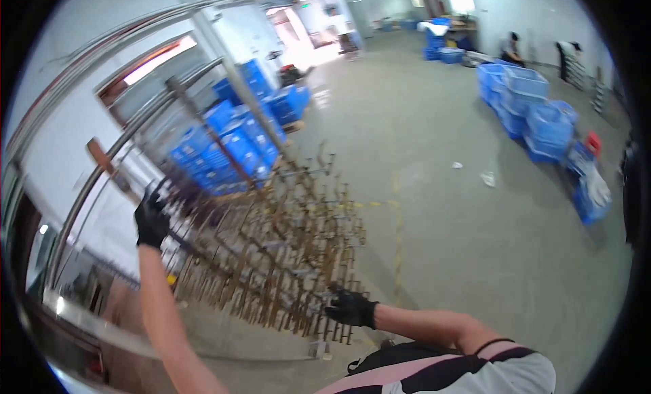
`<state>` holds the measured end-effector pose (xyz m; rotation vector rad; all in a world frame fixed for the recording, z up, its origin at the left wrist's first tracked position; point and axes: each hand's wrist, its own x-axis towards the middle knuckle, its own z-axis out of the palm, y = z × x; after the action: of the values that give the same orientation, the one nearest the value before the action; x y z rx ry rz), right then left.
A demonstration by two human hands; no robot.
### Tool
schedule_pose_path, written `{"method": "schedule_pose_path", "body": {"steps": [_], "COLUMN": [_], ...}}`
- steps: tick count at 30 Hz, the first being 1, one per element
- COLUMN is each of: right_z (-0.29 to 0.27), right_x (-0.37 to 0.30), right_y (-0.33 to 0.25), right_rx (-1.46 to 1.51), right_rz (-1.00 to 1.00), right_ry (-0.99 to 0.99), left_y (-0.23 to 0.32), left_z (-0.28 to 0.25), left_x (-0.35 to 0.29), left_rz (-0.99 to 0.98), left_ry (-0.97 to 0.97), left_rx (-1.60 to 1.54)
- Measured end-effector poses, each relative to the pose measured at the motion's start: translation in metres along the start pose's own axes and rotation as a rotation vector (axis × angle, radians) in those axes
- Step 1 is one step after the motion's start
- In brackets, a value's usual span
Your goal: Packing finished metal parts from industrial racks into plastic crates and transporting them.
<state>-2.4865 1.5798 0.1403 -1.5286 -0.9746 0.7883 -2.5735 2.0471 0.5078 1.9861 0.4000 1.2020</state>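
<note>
A large metal hanging rack [278,255] with rows of brownish prongs slants across the middle of the view. Its flat upper arms reach up to a long metal rail [146,112] at the left. My left hand [152,221], in a black glove, is raised and closed round the rack's frame at its left end, just below one brown arm [112,170]. Lower down, my right hand [349,307], gloved in black too, is closed on the rack's near right edge. Its fingertips are partly lost among the prongs, and the picture is somewhat blurred.
Behind the rack stand stacked blue crates [227,150]. More blue plastic bins [525,99] line the right side, with a bagged blue bin [590,190] nearest. White scraps [487,179] lie on the grey floor [434,238]. A person [512,48] is far back near the wall.
</note>
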Motion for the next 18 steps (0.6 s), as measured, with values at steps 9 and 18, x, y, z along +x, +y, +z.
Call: {"method": "schedule_pose_path", "body": {"steps": [9,18], "right_z": [0.004,-0.182], "right_x": [-0.022,-0.345], "right_y": [0.037,0.284], "right_rx": [1.283,0.351], "right_rz": [0.77,0.601], "right_ry": [-0.131,0.539], "left_y": [-0.057,-0.075], "left_z": [-0.004,0.02], "left_x": [-0.047,-0.063], "left_rz": [-0.338,-0.212], "left_ry": [0.114,0.187], "left_rx": [-0.261,-0.105]}}
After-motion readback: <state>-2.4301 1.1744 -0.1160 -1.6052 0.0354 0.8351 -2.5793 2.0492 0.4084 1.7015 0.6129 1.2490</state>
